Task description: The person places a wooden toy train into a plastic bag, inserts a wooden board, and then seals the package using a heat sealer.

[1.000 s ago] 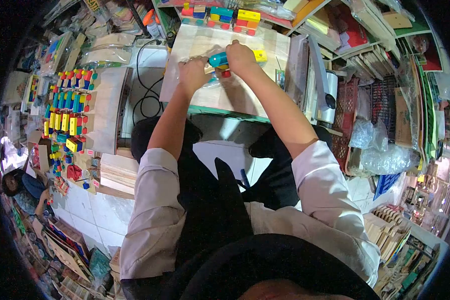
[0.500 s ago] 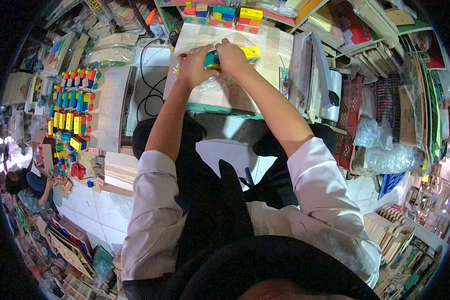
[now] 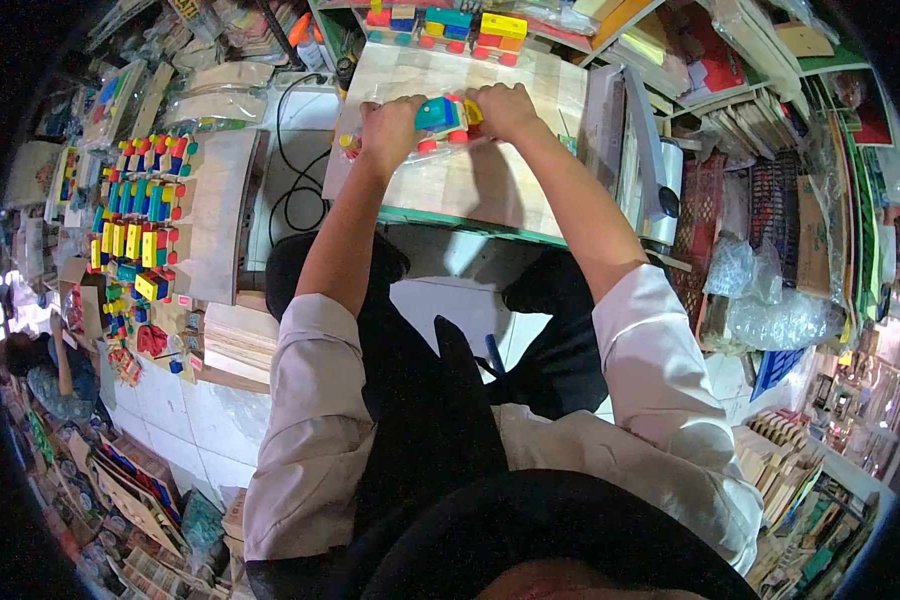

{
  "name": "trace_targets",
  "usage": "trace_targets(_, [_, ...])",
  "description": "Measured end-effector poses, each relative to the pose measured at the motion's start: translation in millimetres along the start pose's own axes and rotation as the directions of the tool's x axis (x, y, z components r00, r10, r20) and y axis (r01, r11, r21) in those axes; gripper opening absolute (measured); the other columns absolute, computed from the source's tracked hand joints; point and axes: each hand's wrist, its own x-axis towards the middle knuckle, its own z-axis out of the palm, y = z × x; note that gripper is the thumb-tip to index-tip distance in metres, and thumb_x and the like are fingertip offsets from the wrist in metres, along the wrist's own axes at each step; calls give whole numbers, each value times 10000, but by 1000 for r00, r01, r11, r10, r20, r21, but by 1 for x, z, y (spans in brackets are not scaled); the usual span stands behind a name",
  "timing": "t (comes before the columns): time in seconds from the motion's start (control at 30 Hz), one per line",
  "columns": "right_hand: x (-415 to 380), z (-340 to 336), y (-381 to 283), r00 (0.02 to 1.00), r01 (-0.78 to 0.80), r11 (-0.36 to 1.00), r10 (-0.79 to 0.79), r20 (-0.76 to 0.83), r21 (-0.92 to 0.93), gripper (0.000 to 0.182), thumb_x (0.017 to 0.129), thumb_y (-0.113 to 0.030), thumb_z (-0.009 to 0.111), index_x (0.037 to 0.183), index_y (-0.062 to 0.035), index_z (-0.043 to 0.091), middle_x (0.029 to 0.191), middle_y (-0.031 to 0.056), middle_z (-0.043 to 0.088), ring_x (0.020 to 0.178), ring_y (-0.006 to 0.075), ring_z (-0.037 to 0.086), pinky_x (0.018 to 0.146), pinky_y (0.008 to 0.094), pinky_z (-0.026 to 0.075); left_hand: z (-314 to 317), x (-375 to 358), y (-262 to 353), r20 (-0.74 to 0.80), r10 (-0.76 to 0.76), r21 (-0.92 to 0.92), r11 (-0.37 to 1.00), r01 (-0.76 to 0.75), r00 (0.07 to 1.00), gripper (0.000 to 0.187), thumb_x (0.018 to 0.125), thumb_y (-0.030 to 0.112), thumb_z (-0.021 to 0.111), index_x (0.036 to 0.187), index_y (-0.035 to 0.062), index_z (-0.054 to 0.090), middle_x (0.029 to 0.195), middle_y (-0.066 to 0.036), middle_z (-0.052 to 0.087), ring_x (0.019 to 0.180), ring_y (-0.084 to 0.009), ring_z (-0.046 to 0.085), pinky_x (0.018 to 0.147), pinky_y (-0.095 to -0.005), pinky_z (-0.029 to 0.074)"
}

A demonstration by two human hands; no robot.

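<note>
A colourful toy train with a teal and blue middle car [image 3: 441,117] and red wheels lies on the pale wooden board [image 3: 450,195], with clear plastic around its left part. My left hand [image 3: 390,128] is closed over the left part of the train, which it partly hides. At the other end my right hand [image 3: 505,110] has its fingers wrapped round the yellow car [image 3: 474,112], mostly covered by the hand. A yellow and red toy piece [image 3: 349,143] shows just left of my left hand.
Toy train cars [image 3: 500,38] stand behind the board. Rows of coloured toys [image 3: 145,205] are at the left beside a wooden panel [image 3: 215,215]. A black cable [image 3: 295,190] hangs left of the board. A person [image 3: 60,380] is at far left.
My right hand has moved right along the train, uncovering the teal and blue car. My left hand has shifted slightly. The person at far left has moved an arm.
</note>
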Motion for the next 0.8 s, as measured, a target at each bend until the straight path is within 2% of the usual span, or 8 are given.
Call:
trace_targets(0.2, [-6, -15, -13, 992, 113, 981, -103, 68, -160, 135, 770, -166, 595, 870, -145, 683, 903, 48, 674, 903, 221, 637, 759, 389, 449, 16, 5, 10, 58, -40, 176, 984, 29, 997, 390, 726, 171, 670, 1105, 161, 582, 986, -56, 648, 930, -233, 619, 804, -511, 378])
trace_targets(0.33, [1, 5, -13, 996, 83, 978, -85, -6, -189, 127, 765, -171, 607, 858, -132, 682, 878, 44, 678, 854, 232, 650, 739, 378, 456, 25, 9, 21, 79, -119, 293, 952, 91, 990, 343, 746, 144, 631, 1085, 173, 587, 950, -34, 651, 904, -225, 629, 802, -499, 388])
trace_targets(0.43, [-5, -8, -13, 995, 34, 991, -22, 93, -130, 218, 712, -202, 680, 911, -117, 664, 923, 62, 665, 900, 240, 635, 763, 387, 457, 29, 9, 20, 62, -117, 323, 942, 91, 991, 353, 730, 154, 645, 1078, 161, 584, 945, -30, 645, 909, -233, 620, 810, -495, 390])
trace_targets(0.53, [-7, -13, -11, 984, 168, 980, -173, -45, -110, 378, 645, -225, 746, 982, -98, 631, 981, 72, 640, 947, 256, 613, 794, 412, 459, 14, 6, 17, 52, -67, 226, 973, 53, 996, 419, 677, 190, 698, 1074, 145, 575, 997, -44, 617, 971, -240, 583, 816, -500, 390])
trace_targets(0.6, [2, -9, -20, 956, 291, 952, -285, -70, 98, 494, 589, -240, 785, 1023, -90, 600, 1026, 71, 617, 977, 268, 594, 834, 451, 451, -9, 5, 7, 44, -44, 138, 990, 38, 998, 467, 644, 217, 731, 1076, 144, 568, 1039, -54, 597, 1008, -241, 558, 816, -503, 391])
trace_targets(0.67, [7, 0, -30, 951, 299, 945, -283, -124, 132, 454, 608, -220, 767, 1009, -86, 602, 1014, 75, 623, 967, 278, 596, 836, 450, 457, -28, 6, -4, 204, -175, 192, 972, 136, 963, 604, 582, 257, 780, 1135, 192, 549, 1172, -59, 534, 1129, -250, 475, 851, -531, 388])
trace_targets(0.73, [11, 8, -36, 945, 308, 937, -280, -170, 167, 414, 626, -199, 749, 996, -82, 605, 1001, 78, 629, 958, 288, 598, 837, 449, 463, -27, -4, -12, 213, -222, 200, 963, 180, 951, 618, 584, 268, 784, 1153, 244, 546, 1220, -48, 506, 1170, -264, 439, 886, -559, 372])
trace_targets(0.8, [16, 11, -37, 971, 239, 930, -229, -68, 280, 340, 647, -145, 712, 963, -69, 610, 978, 117, 635, 947, 303, 598, 833, 423, 478, -4, -18, -21, -39, -210, 251, 944, 213, 977, 468, 643, 261, 739, 1081, 189, 590, 1095, -67, 563, 1179, -289, 442, 831, -582, 415])
